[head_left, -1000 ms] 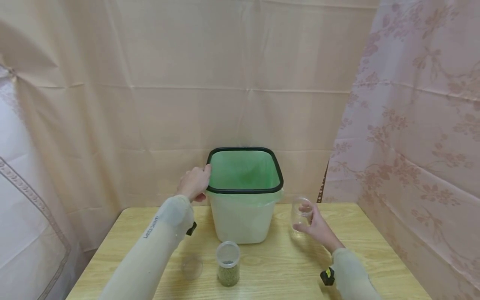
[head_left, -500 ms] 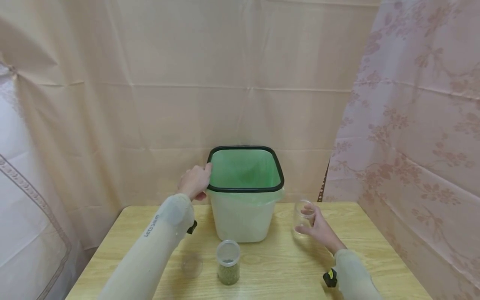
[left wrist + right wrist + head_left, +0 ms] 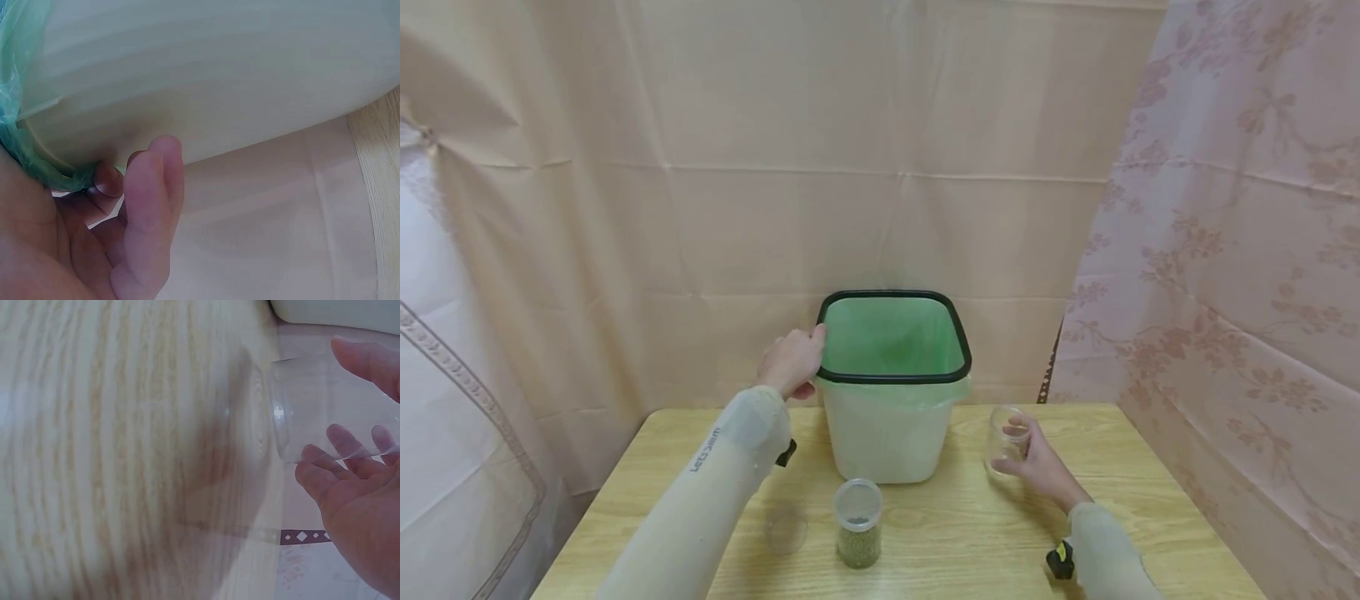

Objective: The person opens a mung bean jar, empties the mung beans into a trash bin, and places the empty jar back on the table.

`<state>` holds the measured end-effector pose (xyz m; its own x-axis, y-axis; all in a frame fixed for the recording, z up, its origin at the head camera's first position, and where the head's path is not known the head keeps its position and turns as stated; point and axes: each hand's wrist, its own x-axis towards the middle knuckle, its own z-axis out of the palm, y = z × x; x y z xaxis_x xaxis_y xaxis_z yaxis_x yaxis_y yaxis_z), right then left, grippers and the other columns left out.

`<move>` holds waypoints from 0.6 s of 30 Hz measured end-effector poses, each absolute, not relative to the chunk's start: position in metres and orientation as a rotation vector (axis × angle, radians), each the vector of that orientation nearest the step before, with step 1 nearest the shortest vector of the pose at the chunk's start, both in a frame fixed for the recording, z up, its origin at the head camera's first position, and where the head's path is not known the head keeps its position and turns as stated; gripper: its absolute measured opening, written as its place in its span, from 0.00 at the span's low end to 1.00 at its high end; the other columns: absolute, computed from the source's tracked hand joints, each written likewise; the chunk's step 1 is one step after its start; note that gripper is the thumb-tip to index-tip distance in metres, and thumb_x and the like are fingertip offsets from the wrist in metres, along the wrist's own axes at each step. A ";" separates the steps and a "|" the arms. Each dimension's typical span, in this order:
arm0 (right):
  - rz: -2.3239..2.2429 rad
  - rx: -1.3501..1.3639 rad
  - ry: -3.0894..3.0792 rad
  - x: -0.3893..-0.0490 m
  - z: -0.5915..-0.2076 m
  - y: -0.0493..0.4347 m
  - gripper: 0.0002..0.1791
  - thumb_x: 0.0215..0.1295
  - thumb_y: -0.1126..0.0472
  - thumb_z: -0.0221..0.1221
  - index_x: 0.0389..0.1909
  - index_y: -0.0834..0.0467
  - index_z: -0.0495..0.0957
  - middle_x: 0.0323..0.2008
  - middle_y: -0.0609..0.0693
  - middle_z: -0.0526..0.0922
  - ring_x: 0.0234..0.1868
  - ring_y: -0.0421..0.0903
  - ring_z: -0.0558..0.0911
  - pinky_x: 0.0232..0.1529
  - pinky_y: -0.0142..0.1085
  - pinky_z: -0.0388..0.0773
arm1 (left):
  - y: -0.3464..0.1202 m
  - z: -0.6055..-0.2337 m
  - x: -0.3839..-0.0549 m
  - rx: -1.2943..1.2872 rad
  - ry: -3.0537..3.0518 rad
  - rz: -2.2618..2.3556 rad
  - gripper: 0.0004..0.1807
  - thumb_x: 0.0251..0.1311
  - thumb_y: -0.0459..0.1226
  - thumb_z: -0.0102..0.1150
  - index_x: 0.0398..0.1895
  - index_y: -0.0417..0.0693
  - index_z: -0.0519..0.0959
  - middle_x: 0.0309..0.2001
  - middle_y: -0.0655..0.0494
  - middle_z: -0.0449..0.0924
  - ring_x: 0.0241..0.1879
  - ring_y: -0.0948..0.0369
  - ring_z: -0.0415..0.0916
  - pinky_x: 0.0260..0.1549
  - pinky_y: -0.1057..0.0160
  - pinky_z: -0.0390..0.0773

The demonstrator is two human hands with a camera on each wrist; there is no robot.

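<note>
My left hand grips the left side of a white trash bin at its black rim. In the left wrist view, fingers curl under the edge, where a green plastic bag folds over the bin. To the right of the bin, my right hand holds a clear plastic jar upright, close over the table. The right wrist view shows the thumb on one side of the see-through jar and fingers on the other; no contents show inside.
Nearer on the wooden table stands another clear jar, partly filled with greenish grains. A clear round disc, like a lid, lies left of it. Beige cloth hangs behind the table, and floral cloth on the right.
My right hand has lowered the clear jar slightly toward the table and shifted a little right. My left hand keeps its grip on the bin's rim.
</note>
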<state>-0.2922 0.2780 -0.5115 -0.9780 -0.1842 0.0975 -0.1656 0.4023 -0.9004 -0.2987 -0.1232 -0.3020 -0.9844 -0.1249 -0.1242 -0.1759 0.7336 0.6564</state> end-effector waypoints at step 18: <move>-1.700 -0.312 2.621 -0.291 -0.525 0.278 0.49 0.59 0.65 0.73 0.72 0.65 0.49 0.66 0.72 0.66 0.68 0.71 0.66 0.70 0.64 0.57 | -0.124 -0.305 -0.303 -0.242 2.867 1.110 0.36 0.79 0.60 0.28 0.45 0.41 0.79 0.33 0.47 0.72 0.19 0.54 0.80 0.18 0.63 0.80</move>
<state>-0.2908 0.2781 -0.5247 -0.9803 -0.1665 0.1062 -0.1648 0.3938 -0.9043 -0.3032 -0.1239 -0.3050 -0.9860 -0.1250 -0.1103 -0.1667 0.7285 0.6644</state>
